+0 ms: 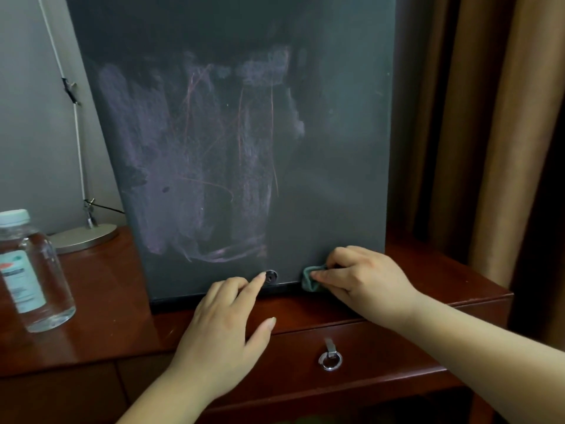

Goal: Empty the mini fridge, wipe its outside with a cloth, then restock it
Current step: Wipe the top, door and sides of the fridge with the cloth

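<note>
1. Green cloth (312,280) is bunched in my right hand (363,280). Fingers and thumb are curled round it, and only a small wad sticks out past my fingertips.
2. The wad touches the bottom edge of the mini fridge (244,148), close to its lower right corner.
3. The fridge is dark grey and upright, with its front face toward me, straight ahead of both hands. It stands on a reddish wooden desk (101,301). I can't tell what's inside.
4. My left hand (223,328) holds nothing. The fingers are stretched out, the thumb is spread, and the palm is over the desk edge.
5. My left index fingertip touches the round lock (271,276), which sits just left of the cloth on the same bottom strip.
6. Pale purplish smears (189,163) cover the face above my left hand. The area above my right grip looks more even.
7. A metal ring pull (330,361) is on the drawer front below the grip, between my two wrists.
8. A clear water bottle (33,270) with a white cap and a label stands on the desk, well left of my left hand.
9. A lamp base (82,237) sits behind the bottle, beside the fridge's left side.
10. A brown curtain (504,148) hangs to the right of my right arm.
</note>
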The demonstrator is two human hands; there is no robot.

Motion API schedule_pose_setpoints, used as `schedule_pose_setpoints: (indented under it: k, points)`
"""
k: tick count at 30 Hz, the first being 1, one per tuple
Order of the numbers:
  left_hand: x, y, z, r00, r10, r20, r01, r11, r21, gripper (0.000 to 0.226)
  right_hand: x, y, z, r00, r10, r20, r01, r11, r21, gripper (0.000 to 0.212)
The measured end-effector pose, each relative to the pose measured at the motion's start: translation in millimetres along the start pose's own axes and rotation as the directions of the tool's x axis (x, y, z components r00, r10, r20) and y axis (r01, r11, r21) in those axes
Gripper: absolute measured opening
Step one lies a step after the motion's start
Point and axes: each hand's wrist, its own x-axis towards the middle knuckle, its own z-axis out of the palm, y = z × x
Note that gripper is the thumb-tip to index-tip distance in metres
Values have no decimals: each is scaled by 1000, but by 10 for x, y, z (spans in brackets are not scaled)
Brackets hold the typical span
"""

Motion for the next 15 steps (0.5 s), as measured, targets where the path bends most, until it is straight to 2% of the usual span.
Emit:
schedule_pose_setpoints:
  k: [5,10,12,14,15]
  points:
    - [-123,-272,-139,999,-47,-11,47,997,54,67,453,-417,287,994,-83,-75,82,996,-17,16]
    - [-253,-619,-291,996,-68,-65,76,989,130,57,873,-575,275,972,-205,-116,192,975,-109,15]
    - [-273,-704,-299,991,-83,-108,96,988,119,54,1085,-584,214,964,-150,-220,118,981,-151,15]
    - [-280,-727,-283,983,-98,-158,110,991,72,51,1242,-640,191,942,-31,-334,-9,993,-117,15]
    - [-274,-726,-277,978,-102,-183,112,993,47,49,1262,-687,231,937,-25,-349,-12,995,-102,16]
